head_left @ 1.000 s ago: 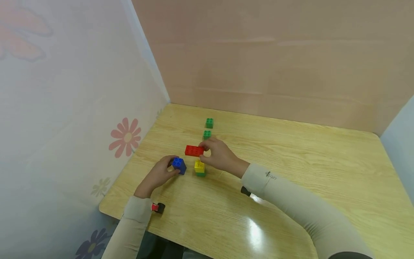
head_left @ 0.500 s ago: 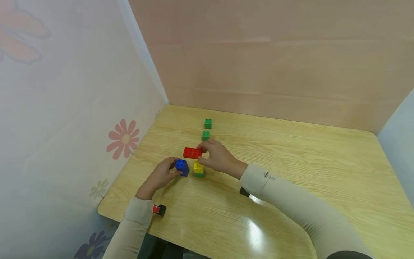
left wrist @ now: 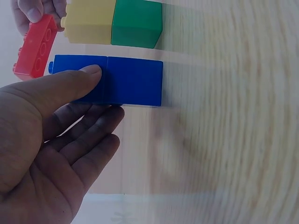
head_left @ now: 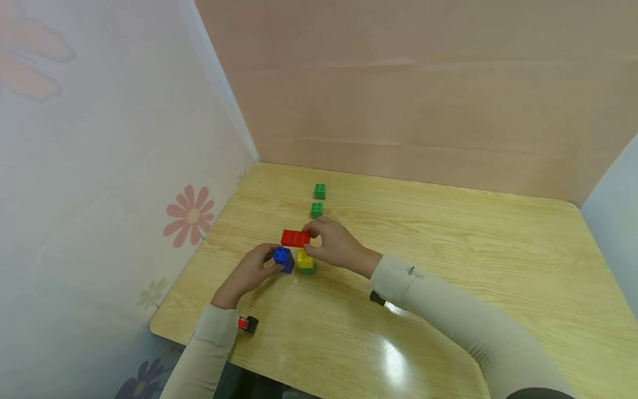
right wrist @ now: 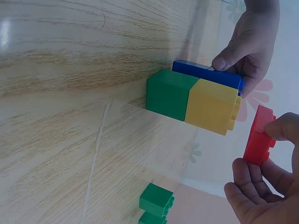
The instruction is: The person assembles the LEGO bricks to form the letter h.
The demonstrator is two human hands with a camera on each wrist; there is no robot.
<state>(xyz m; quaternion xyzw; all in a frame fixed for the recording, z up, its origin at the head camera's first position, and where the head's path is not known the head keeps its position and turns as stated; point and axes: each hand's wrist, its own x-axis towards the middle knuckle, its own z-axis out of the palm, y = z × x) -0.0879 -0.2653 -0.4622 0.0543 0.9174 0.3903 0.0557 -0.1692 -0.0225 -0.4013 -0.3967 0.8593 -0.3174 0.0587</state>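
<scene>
My left hand point(head_left: 247, 274) grips a stack of two blue bricks point(left wrist: 135, 81) between thumb and fingers; the stack stands upright on the table. Close beside it, on the right, rises a second stack, a yellow brick point(right wrist: 210, 105) on a green brick point(right wrist: 169, 95). My right hand point(head_left: 340, 244) pinches a long red brick point(head_left: 294, 238) by its right end, studs up. In the left wrist view the red brick hangs above the level of both stacks, apart from their studs. Its hollow underside shows there.
Two small green bricks point(head_left: 320, 191) sit one behind the other farther back on the wooden table point(head_left: 448, 249). A flowered white wall point(head_left: 124, 166) borders the table on the left, and a brown panel point(head_left: 399, 100) stands along its back edge.
The left hand has shifted the blue stack right, closer to the yellow and green one. The right hand has brought the red brick slightly nearer and lower in the head view.
</scene>
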